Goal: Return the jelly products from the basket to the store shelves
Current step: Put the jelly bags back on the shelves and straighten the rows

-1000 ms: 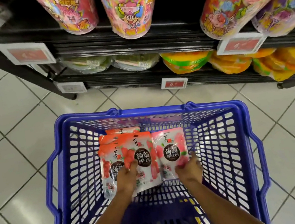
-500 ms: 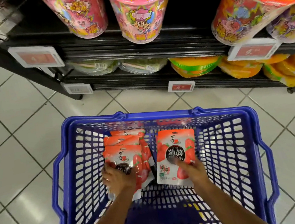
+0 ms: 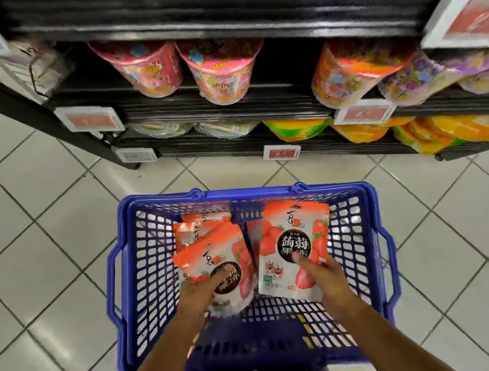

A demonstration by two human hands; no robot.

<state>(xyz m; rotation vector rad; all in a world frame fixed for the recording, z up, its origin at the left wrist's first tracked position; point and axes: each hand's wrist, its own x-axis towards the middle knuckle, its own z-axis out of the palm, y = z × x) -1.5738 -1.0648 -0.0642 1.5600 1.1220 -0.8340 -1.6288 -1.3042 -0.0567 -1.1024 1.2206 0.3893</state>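
Observation:
A blue plastic basket [image 3: 379, 257] stands on the tiled floor below me. My right hand [image 3: 322, 278] grips one red-and-white strawberry jelly pouch [image 3: 294, 235] by its lower edge and holds it upright over the basket. My left hand [image 3: 198, 292] holds a fanned stack of the same jelly pouches [image 3: 214, 249], lifted at the basket's left side. Another pouch [image 3: 201, 222] shows behind that stack; I cannot tell whether it is held or lying in the basket.
Black store shelves [image 3: 225, 106] rise just beyond the basket. Pink jelly tubs [image 3: 221, 72] and colourful jelly bags [image 3: 356, 72] fill the middle shelf; orange packs [image 3: 449, 131] sit on the bottom one. Price tags [image 3: 281, 152] stick out from the shelf edges. White tiled floor surrounds the basket.
Both hands have risen with their pouches from the basket's floor toward its rim. The view has tilted up, showing more of the shelves.

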